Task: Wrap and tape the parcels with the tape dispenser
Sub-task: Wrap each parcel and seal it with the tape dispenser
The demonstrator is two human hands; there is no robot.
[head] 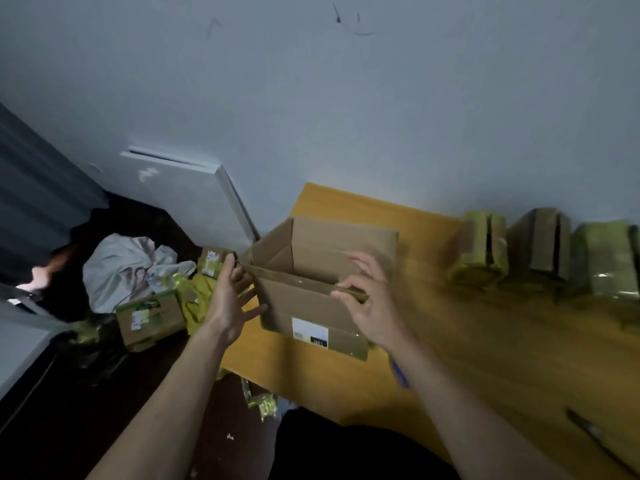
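An open cardboard box (311, 292) stands at the left end of a yellow wooden table (485, 341), its flaps up and a white label (309, 332) on its near side. A strip of brownish tape (301, 280) runs along the top of the box's near wall, from its left corner to the right.

The left hand (230, 299) is at the box's left corner. Its thumb and upper fingers close on the left end of the tape, while the lower fingers spread out toward the box's side. The right hand (370, 299) is over the near wall towards the right. Its thumb and forefinger pinch the right end of the tape, and its other fingers lift loosely above the opening.

Along the far edge of the table, to the right, three wrapped parcels (540, 251) stand in a row against the wall, blurred, with greenish tape on them. A dark, thin object (595, 438) lies near the table's right near corner; what it is cannot be told.

On the dark floor to the left lie a small box (149, 320) with a label, another smaller one (213, 261) farther off, crumpled yellow wrapping (201, 299) and a grey bag (121, 268). A scrap of yellowish tape (263, 405) lies on the floor by the table's near edge.
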